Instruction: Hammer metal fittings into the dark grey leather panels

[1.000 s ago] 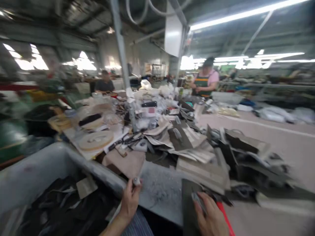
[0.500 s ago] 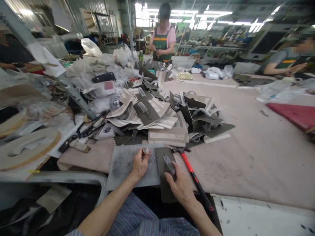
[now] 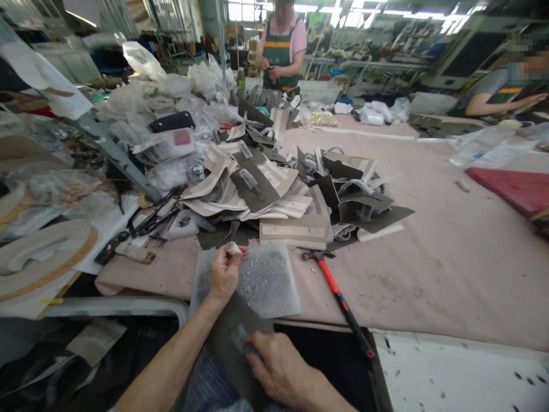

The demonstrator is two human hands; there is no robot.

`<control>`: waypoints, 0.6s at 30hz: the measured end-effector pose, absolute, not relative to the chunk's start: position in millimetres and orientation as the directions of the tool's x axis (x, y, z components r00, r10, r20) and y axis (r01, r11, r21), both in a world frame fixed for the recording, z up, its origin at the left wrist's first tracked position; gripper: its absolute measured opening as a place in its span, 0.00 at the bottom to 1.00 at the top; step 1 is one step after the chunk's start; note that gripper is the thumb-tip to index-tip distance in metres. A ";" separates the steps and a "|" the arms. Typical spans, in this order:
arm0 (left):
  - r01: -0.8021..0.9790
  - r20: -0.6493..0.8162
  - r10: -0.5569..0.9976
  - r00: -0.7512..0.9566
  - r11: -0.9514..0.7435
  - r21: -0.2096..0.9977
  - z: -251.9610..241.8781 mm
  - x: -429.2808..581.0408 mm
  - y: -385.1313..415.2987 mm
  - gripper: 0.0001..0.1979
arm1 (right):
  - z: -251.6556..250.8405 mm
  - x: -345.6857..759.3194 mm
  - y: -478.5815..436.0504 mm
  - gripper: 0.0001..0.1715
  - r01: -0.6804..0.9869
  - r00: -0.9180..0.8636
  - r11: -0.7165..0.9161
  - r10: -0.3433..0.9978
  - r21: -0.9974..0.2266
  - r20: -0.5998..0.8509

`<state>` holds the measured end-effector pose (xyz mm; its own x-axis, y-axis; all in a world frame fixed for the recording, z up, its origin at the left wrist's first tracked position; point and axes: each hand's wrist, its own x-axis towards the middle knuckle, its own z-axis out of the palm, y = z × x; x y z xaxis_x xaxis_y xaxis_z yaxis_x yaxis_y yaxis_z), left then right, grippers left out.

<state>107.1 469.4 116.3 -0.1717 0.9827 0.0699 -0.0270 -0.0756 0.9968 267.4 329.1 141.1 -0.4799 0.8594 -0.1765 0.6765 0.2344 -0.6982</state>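
Note:
My left hand (image 3: 223,273) rests on a grey cutting pad (image 3: 270,280) at the table's near edge, fingers closed round a small pale metal punch (image 3: 234,248). My right hand (image 3: 281,369) is low by my lap, fingers pinched on a dark olive leather piece (image 3: 231,335) with a small clear tab; the piece is blurred. A red-handled hammer (image 3: 338,297) lies on the table just right of the pad. Behind the pad sits a heap of olive and beige leather pieces (image 3: 295,194).
Scissors and pliers (image 3: 156,217) lie left of the heap, near tape rolls (image 3: 43,257) and plastic bags (image 3: 171,97). A person in a green apron (image 3: 281,48) stands at the far end, another (image 3: 501,97) sits at the right. A red board (image 3: 514,191) lies far right.
My right hand has pulled the olive piece off the pad toward my lap. My left hand stayed on the pad with the punch. The view has tilted down.

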 end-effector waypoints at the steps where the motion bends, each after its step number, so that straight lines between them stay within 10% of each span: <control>1: -0.038 0.095 0.974 -0.205 -0.105 0.994 126.2 97.7 470.5 0.15 | 147.6 262.7 324.0 0.14 0.602 -0.514 0.245 0.847 -0.760 -0.134; 9: -0.034 0.230 0.862 -0.451 -0.274 0.961 165.2 46.9 469.7 0.16 | 157.2 302.9 381.5 0.25 0.617 0.211 -0.032 0.969 -0.786 0.127; 14: -0.054 0.112 0.928 -0.355 -0.140 0.989 145.4 81.1 465.0 0.16 | 131.6 274.7 374.4 0.19 0.703 -0.089 -0.082 0.976 -0.706 -0.201; 18: -0.065 0.107 0.948 -0.299 -0.132 0.989 145.3 104.8 464.6 0.16 | 143.0 265.2 340.7 0.20 0.553 -0.245 0.054 0.964 -0.831 -0.101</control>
